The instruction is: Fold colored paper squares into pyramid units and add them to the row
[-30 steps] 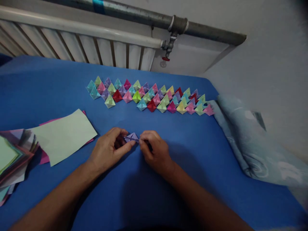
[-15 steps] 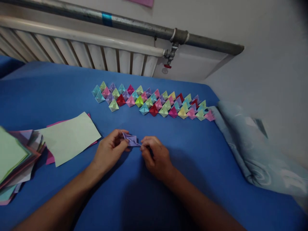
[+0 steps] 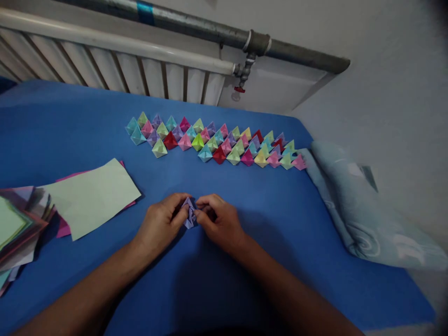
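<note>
Between my two hands is a small purple origami boat (image 3: 189, 215), held just over the blue surface with its pointed ends up and down in the view. My left hand (image 3: 162, 223) pinches its left side between thumb and fingers. From the right, my right hand (image 3: 220, 220) grips the other side, thumb and fingertips closed on the paper. Beyond the hands stand rows of folded paper boats (image 3: 234, 155) in pink, red, green, yellow, blue and purple, set close together.
Pale green sheets (image 3: 93, 198) over pink paper lie to the left, beside a stack of coloured paper (image 3: 21, 228). A folded grey-green blanket (image 3: 353, 205) is at the right. Behind the blue surface (image 3: 217, 182) are a white radiator (image 3: 140, 74) and a metal pipe (image 3: 196, 29).
The purple boat has turned from lying sideways to standing lengthwise. My right hand has moved left from its tip to its side, nearer my left hand. The view has shifted slightly.
</note>
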`<state>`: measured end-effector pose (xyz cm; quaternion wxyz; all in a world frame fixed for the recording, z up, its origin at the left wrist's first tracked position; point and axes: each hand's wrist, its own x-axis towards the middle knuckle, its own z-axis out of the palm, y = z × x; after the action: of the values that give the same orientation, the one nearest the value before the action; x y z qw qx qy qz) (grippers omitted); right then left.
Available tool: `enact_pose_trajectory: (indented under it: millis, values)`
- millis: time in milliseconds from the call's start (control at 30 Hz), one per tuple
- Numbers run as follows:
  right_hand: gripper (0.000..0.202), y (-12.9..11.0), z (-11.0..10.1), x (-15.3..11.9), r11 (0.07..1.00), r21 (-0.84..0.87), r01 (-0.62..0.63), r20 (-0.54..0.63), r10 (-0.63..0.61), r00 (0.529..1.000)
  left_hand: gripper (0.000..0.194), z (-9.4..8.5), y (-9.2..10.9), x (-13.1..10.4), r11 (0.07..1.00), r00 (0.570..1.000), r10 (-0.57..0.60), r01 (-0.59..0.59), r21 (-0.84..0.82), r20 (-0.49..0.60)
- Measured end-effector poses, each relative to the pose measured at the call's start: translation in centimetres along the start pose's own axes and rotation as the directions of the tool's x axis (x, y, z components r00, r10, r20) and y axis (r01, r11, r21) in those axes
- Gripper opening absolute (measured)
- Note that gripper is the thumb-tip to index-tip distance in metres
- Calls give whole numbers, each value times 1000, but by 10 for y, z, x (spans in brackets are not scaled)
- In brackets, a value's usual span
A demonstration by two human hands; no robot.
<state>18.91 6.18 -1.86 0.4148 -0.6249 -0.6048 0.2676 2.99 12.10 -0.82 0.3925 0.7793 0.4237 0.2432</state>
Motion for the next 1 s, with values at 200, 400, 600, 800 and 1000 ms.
enact_pose_trajectory:
  millis: [200,400,600,800,1000]
  values:
    - [10,-2,1,1,997,-70,30,43,-27,999,24,3,1,-2,998,998,56,-56,-8,-14]
    - [13,0,1,1,995,-100,13,14,-12,1000,22,0,5,-2,997,996,-65,67,-32,59]
    - [13,-1,1,2,994,-113,2,51,4,999,21,-1,7,-1,998,998,43,-46,54,47]
    - [16,-1,1,2,991,-132,27,57,-19,998,17,8,1,-2,988,990,135,-132,82,-28]
    - [17,-1,3,0,991,-125,52,14,-50,999,17,15,-3,-4,979,981,180,-173,104,-69]
